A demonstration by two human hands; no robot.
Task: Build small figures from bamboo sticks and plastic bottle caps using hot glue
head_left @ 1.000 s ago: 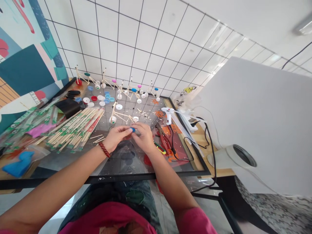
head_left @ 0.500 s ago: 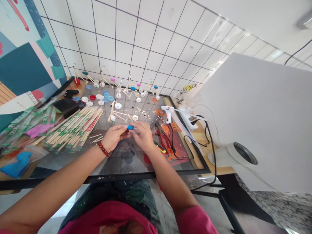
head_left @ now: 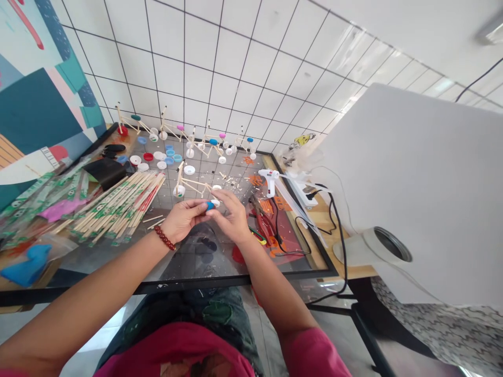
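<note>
Between the thumb and fingers of my left hand point(head_left: 184, 219), a small blue lump of clay point(head_left: 210, 206) is pinched above the glass tabletop. My right hand point(head_left: 232, 214) is beside it, thumb at the lump's edge and fingers stretched out apart from the thumb. Just beyond both hands stands a small bicycle model point(head_left: 193, 183) of wooden sticks with white bottle-cap wheels. Its right end is partly hidden by my right fingers. Red-brown beads circle my left wrist.
Finished-looking stick bicycles point(head_left: 212, 142) line the wall, with loose bottle caps point(head_left: 168, 153) before them. Wrapped chopsticks point(head_left: 121, 204) and a blue clay packet point(head_left: 29, 264) lie left. Rightward are a white glue gun point(head_left: 269, 180), red-handled pliers point(head_left: 265, 222), cables and a power strip point(head_left: 302, 191).
My right fingers have lifted and spread away from the blue clay, with the thumb still near it. My left hand keeps its pinch in nearly the same place.
</note>
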